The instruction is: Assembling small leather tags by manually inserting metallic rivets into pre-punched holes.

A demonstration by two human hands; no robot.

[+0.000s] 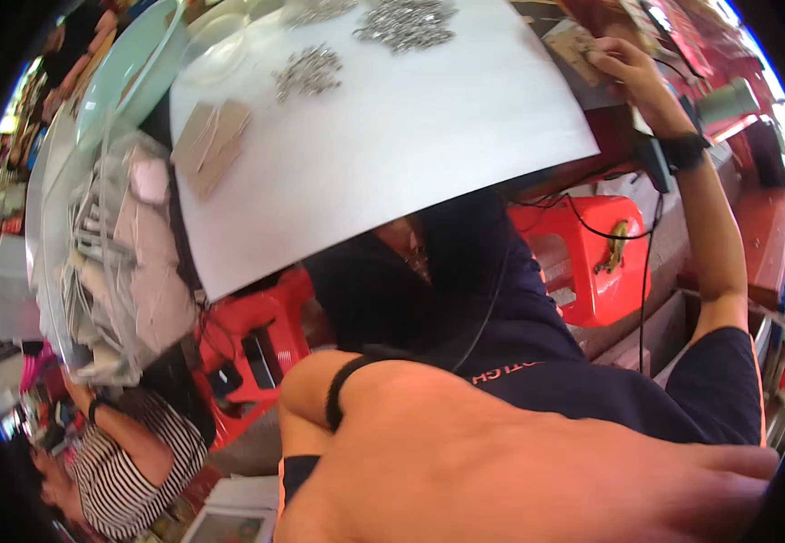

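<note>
My left hand (501, 452) fills the lower part of the view, very close, with its back showing and a black cord round the wrist. Its fingers run off toward the lower right, blurred and mostly out of sight. At the upper right, my right hand (632, 77), with a black band on its wrist, has its fingertips closed at the edge of a brown cardboard piece (569, 50). Something small lies under those fingertips, too small to make out. On the white tabletop sheet (392, 154) are piles of small silvery metal pieces (406, 23).
Cardboard pieces with white string (211, 145) rest at the sheet's left. Beside them stand a clear bin (107, 271) of cards and a pale green basin (130, 72). Red stools (605, 262) and dark cables are below. Another person in stripes (134, 462) is at lower left.
</note>
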